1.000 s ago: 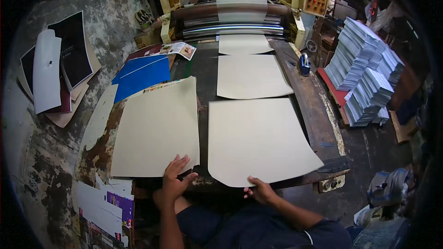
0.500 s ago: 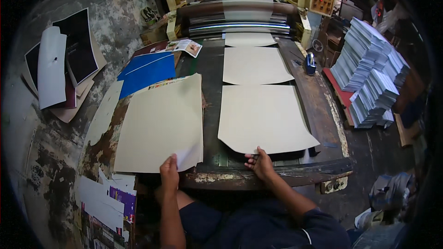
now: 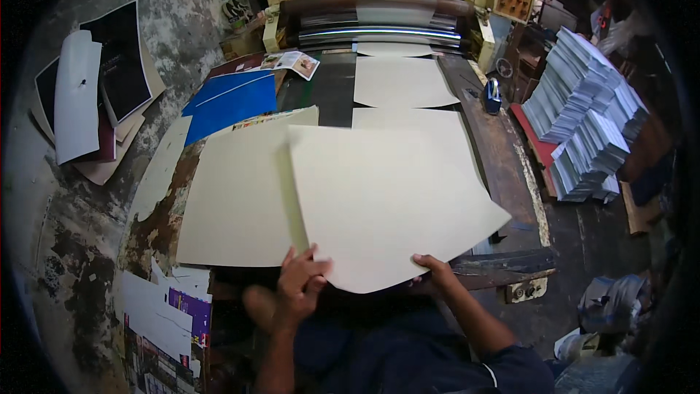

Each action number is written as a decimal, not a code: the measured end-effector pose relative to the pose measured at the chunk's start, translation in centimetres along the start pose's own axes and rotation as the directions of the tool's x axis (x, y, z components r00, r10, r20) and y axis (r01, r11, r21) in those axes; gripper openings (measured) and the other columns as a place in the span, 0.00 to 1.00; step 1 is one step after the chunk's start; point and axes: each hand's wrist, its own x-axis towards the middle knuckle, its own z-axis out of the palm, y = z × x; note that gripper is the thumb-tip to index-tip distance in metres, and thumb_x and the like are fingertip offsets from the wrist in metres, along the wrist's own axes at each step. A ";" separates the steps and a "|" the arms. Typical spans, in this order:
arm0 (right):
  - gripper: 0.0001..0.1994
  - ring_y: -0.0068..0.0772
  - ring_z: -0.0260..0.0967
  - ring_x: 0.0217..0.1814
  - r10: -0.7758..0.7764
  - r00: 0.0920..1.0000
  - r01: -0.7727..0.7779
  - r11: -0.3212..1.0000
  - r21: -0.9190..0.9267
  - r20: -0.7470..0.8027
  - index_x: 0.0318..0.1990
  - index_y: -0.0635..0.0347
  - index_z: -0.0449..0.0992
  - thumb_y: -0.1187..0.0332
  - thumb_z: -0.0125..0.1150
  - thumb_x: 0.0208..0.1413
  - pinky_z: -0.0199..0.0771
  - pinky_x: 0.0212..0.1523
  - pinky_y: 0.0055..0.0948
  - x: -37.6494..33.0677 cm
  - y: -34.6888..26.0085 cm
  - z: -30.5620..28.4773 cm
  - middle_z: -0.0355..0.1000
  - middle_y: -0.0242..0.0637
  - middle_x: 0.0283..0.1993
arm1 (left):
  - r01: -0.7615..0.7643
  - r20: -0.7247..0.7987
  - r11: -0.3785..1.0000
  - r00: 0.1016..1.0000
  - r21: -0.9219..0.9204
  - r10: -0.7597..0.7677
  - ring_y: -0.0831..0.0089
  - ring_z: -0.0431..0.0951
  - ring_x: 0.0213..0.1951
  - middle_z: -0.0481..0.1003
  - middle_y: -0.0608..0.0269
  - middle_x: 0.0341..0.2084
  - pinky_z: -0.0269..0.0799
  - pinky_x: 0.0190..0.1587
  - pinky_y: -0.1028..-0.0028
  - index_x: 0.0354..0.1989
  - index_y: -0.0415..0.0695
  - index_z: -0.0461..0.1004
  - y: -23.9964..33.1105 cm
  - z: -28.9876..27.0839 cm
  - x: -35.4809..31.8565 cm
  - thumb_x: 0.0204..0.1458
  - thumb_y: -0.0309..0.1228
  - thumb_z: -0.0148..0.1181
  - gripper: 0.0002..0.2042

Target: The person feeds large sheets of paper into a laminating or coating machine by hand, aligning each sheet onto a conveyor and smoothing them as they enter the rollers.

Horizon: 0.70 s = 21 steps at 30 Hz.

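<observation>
A large cream sheet lies tilted over the machine's feed bed, its near edge bowing down toward me. My right hand pinches that edge right of the middle, thumb on top and fingers underneath. By the sheet's near left corner is my left hand, fingers apart and partly blurred, the tips against the edge. To the left rests a pile of similar cream sheets. Beyond the held sheet, another cream sheet lies in a row leading to the metal rollers.
Blue sheets and a printed leaflet lie beyond the pile. A tape dispenser stands on the bed's right side. Stacks of white paper rise farther right. Paper scraps are at the lower left.
A cream sheet from the left pile has come across to the right over the bed. My right hand now grips it, and my left hand's fingers have spread. The row has moved toward the rollers.
</observation>
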 end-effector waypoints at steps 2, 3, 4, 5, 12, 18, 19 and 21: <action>0.15 0.30 0.65 0.25 0.004 0.991 -0.002 1.000 0.018 -0.134 0.39 0.66 0.70 0.60 0.58 0.56 0.71 0.30 0.33 -1.3 1.5 -0.6 0.68 0.38 0.27 | -0.004 -0.056 0.989 0.998 0.146 0.012 0.60 0.75 0.53 0.79 0.61 0.39 0.55 0.62 0.52 0.39 0.46 0.78 -1.0 0.0 0.9 0.53 0.42 0.61 0.13; 0.15 0.29 0.65 0.26 0.015 0.992 -0.009 0.999 0.047 -0.126 0.39 0.65 0.70 0.60 0.57 0.57 0.72 0.31 0.33 -2.0 2.3 -0.7 0.68 0.38 0.27 | 0.001 -0.109 0.958 0.994 0.288 0.031 0.59 0.74 0.55 0.79 0.61 0.42 0.56 0.62 0.53 0.42 0.47 0.79 -1.8 0.1 1.2 0.52 0.42 0.61 0.14; 0.16 0.30 0.66 0.27 0.050 0.991 -0.044 0.997 0.056 -0.124 0.41 0.66 0.70 0.59 0.56 0.58 0.73 0.32 0.33 -2.9 3.1 -1.0 0.68 0.38 0.28 | -0.002 -0.107 0.959 0.994 0.284 0.034 0.59 0.74 0.55 0.79 0.61 0.42 0.56 0.62 0.53 0.42 0.47 0.79 -3.2 0.2 0.8 0.52 0.42 0.61 0.14; 0.16 0.30 0.66 0.27 0.073 0.990 -0.068 0.997 0.044 -0.124 0.42 0.65 0.69 0.58 0.55 0.59 0.73 0.32 0.34 -3.5 4.4 -1.5 0.69 0.39 0.28 | 0.031 -0.081 0.951 0.997 0.308 -0.006 0.58 0.73 0.55 0.79 0.60 0.43 0.57 0.61 0.54 0.43 0.46 0.78 -4.5 0.2 0.2 0.53 0.40 0.61 0.13; 0.20 0.32 0.70 0.33 0.188 0.981 -0.184 0.979 0.090 -0.047 0.50 0.65 0.65 0.55 0.52 0.62 0.75 0.35 0.36 -8.5 9.1 -1.6 0.71 0.44 0.38 | 0.184 -0.177 0.956 0.973 0.231 -0.144 0.60 0.75 0.53 0.79 0.60 0.43 0.60 0.58 0.58 0.45 0.46 0.78 -6.2 1.3 -0.5 0.58 0.34 0.55 0.11; 0.21 0.33 0.70 0.36 0.221 0.968 -0.206 0.971 0.124 -0.121 0.54 0.64 0.62 0.54 0.47 0.65 0.74 0.41 0.41 -9.4 9.1 -1.2 0.70 0.48 0.43 | 0.344 -0.242 0.911 0.926 0.228 -0.289 0.61 0.74 0.54 0.79 0.63 0.44 0.44 0.64 0.46 0.44 0.46 0.78 -5.0 2.2 -0.6 0.61 0.38 0.52 0.12; 0.21 0.33 0.70 0.36 0.224 0.969 -0.209 0.968 0.139 -0.106 0.54 0.64 0.62 0.54 0.47 0.65 0.75 0.42 0.41 -9.1 9.0 -1.2 0.71 0.48 0.42 | 0.400 -0.270 0.857 0.908 0.325 -0.322 0.61 0.73 0.55 0.79 0.63 0.44 0.38 0.65 0.41 0.44 0.46 0.79 -4.3 2.3 -0.6 0.61 0.39 0.51 0.13; 0.21 0.33 0.70 0.35 0.208 0.971 -0.186 0.968 0.171 -0.119 0.53 0.65 0.62 0.54 0.46 0.65 0.74 0.42 0.41 -8.2 8.1 -1.1 0.71 0.48 0.40 | 0.440 -0.282 0.836 0.890 0.329 -0.358 0.60 0.72 0.56 0.79 0.63 0.45 0.32 0.64 0.38 0.44 0.47 0.79 -3.4 2.7 -0.8 0.61 0.39 0.52 0.13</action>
